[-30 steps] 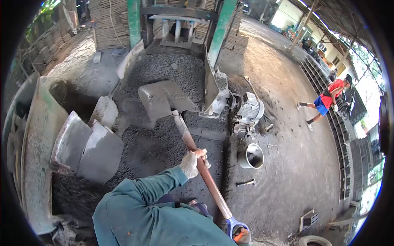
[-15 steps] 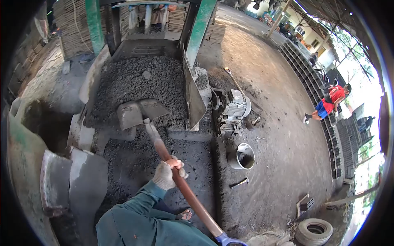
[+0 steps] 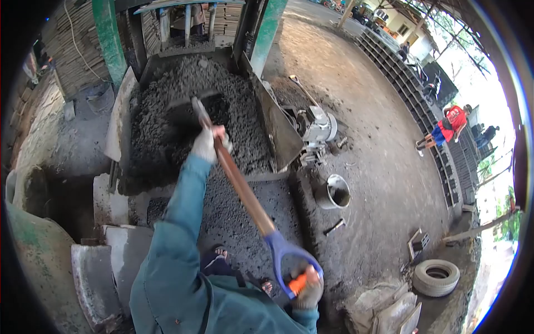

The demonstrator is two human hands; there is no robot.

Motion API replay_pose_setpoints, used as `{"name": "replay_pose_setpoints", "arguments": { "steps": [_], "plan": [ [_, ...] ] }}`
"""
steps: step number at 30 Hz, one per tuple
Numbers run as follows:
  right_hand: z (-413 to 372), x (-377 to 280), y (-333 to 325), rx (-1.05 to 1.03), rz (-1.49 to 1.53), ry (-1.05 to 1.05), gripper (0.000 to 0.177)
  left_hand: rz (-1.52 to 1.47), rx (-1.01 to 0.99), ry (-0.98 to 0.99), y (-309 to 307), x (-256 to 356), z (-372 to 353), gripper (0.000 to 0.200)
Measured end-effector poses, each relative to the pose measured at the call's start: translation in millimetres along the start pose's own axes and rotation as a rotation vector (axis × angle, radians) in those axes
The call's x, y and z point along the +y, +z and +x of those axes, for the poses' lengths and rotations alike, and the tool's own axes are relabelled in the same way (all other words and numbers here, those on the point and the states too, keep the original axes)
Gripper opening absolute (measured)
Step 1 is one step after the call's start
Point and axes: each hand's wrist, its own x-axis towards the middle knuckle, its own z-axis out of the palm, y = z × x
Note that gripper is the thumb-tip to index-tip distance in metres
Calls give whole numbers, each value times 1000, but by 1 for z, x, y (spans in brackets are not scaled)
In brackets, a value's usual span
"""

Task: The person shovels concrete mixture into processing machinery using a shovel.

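Observation:
A shovel (image 3: 245,192) with a brown shaft and blue D-handle reaches away from me over the trough. My left hand (image 3: 207,146), in a grey glove with bare fingertips, is wrapped round the shaft near the blade. At the other end my right hand (image 3: 309,290), also gloved, grips the D-handle at its orange crossbar. The blade is blurred by motion, with dark mix (image 3: 245,125) around and beyond it. Metal side plates (image 3: 278,128) flank this heap of damp, crumbly mix.
To the right stand an electric motor (image 3: 320,131), a bucket (image 3: 332,192), a hammer (image 3: 335,226) and a tyre (image 3: 436,278). Another shovel (image 3: 303,89) lies behind the motor. A person in red (image 3: 455,119) is by stacked blocks (image 3: 389,61). A dark pit (image 3: 69,195) opens at left.
The shovel has swung forward and up over the heap, my left hand moving with it. My right hand and the D-handle have come into view. The person in red has shifted slightly.

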Motion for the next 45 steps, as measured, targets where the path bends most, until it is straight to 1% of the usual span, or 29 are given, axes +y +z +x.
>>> {"name": "replay_pose_setpoints", "arguments": {
  "steps": [1,3,4,5,6,7,8,9,11,12,13,14,15,16,17,19,22,25,26,28,32,41,42,44,45],
  "plan": [
    [-4,-4,3,-74,-29,-21,27,39,40,46,-8,2,8,22],
    [-8,-9,-8,-232,-86,-77,32,-7,36,40,0,-9,-25,21],
    [-14,-19,-23,-156,-27,-102,29,-36,17,60,17,-7,-34,20],
    [-22,-26,-50,-82,32,-120,26,-140,70,26,46,-14,-68,18],
    [-9,-16,-102,-191,49,-173,27,-166,84,-77,63,-26,-94,14],
    [-11,-14,-142,-76,2,-143,25,-213,33,-150,64,-48,-110,16],
    [-9,-6,-178,10,68,-80,24,-215,-14,-187,75,-67,-138,17],
    [-7,1,-213,78,20,-21,22,-224,8,-270,85,-87,-162,20],
    [-18,26,-276,248,-228,-141,20,-214,-62,-314,91,-141,-202,22],
    [-27,37,-304,319,-252,-141,20,-239,-190,-283,86,-169,-220,20],
    [-40,44,-327,365,-200,-106,20,-195,-74,-390,98,-181,-242,18],
    [-61,52,-354,407,-152,-63,20,-221,-69,-419,97,-205,-259,16],
    [-78,57,-377,448,-130,-35,20,-260,-96,-490,97,-224,-278,14],
    [-91,61,-395,475,-114,-13,20,-249,-183,-480,96,-242,-296,14],
    [-99,64,-410,496,-97,-1,20,-254,-128,-545,96,-261,-310,15],
    [-113,65,-430,526,-82,22,20,-243,-141,-585,99,-283,-339,15],
    [-121,65,-447,552,-68,45,20,-218,-132,-588,104,-296,-353,14],
    [-125,65,-453,553,-57,61,20,-241,-163,-568,91,-298,-320,15],
    [-123,65,-453,555,-52,64,20,-235,-126,-560,96,-290,-315,16],
    [-122,64,-453,552,-47,76,20,-243,-147,-533,93,-285,-301,17],
    [-120,64,-448,560,-32,91,20,-240,-134,-552,91,-281,-297,17],
    [-134,58,-412,596,-5,128,20,-280,-35,-641,81,-271,-290,14],
    [-137,57,-407,592,4,121,20,-282,-42,-680,83,-259,-283,13],
    [-138,53,-392,563,30,110,21,-290,-83,-668,81,-236,-260,11],
    [-134,49,-369,540,39,97,21,-292,-102,-661,78,-225,-247,11]
  ]
}}
